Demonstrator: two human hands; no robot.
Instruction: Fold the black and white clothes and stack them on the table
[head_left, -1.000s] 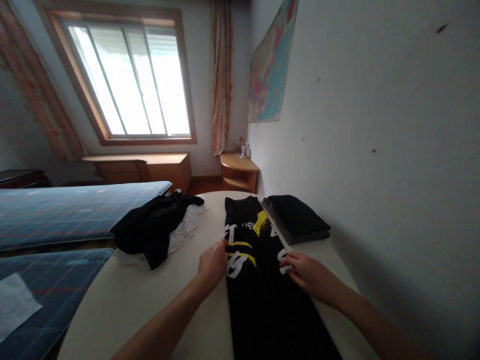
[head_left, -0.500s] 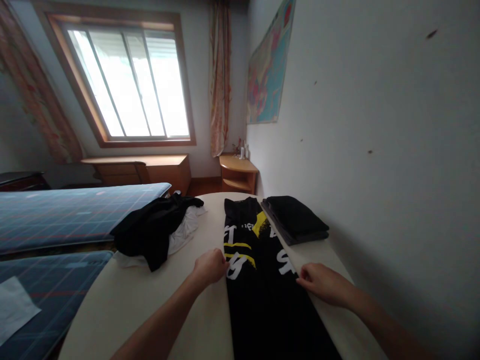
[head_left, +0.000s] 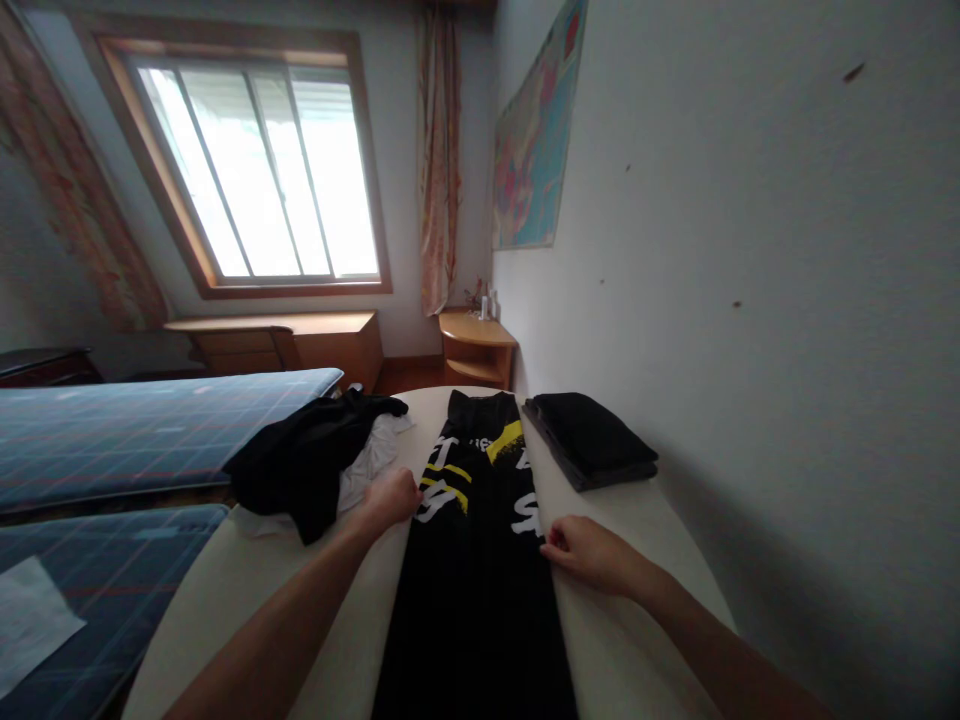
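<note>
A long black garment with white lettering and yellow streaks lies lengthwise on the pale round-edged table; its near end runs out of view, and I cannot tell its exact kind. My left hand is closed on its left edge, beside the white letters. Opposite, my right hand pinches the right edge, slightly nearer to me. The cloth between my hands looks fairly flat.
Right of the garment sits a folded stack of dark clothes. A crumpled black garment with white cloth lies at the left. Blue plaid mattresses flank the table, and a wall rises on the right.
Both hands have shifted left and slightly away from me, carrying the garment's edges along. The garment now lies straighter, its near part moved left.
</note>
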